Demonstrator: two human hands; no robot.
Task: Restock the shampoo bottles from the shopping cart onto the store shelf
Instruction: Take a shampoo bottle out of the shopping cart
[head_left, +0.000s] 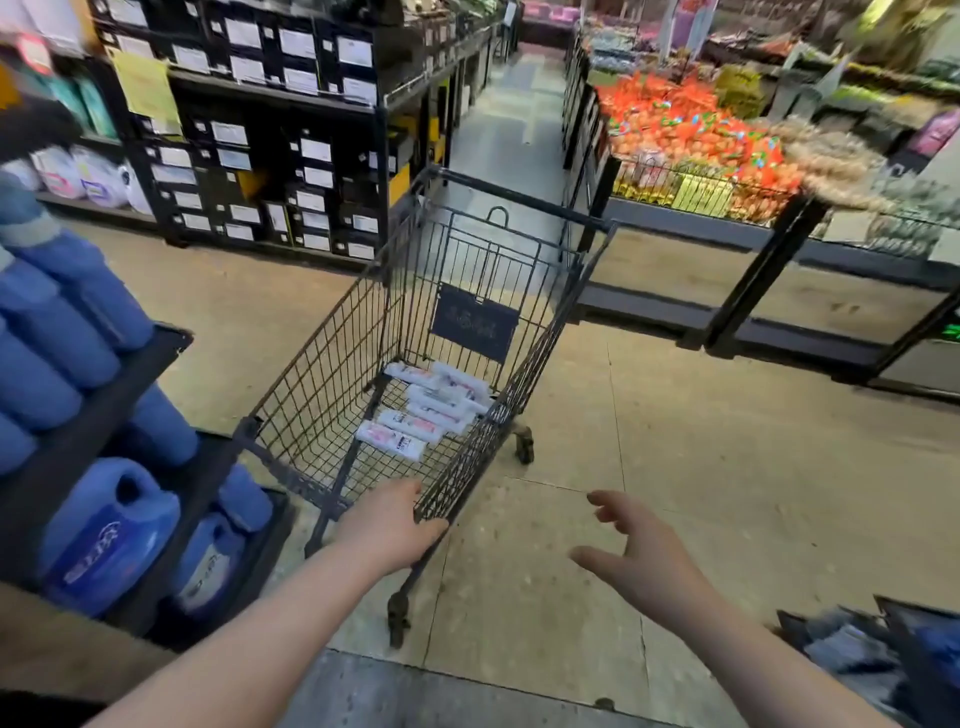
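A dark wire shopping cart stands in the aisle ahead of me, angled to the right. Several white shampoo bottles with pink labels lie flat on its floor. My left hand grips the cart's near right corner rim, fingers curled over the wire. My right hand hovers in the air to the right of the cart, fingers spread and holding nothing. A dark store shelf stands at my left, loaded with blue bottles and blue jugs.
Black shelving with dark labelled boxes fills the back left. A produce bin with orange packs stands at the back right on a black frame. A narrow aisle runs away between them. Blue goods sit at the lower right.
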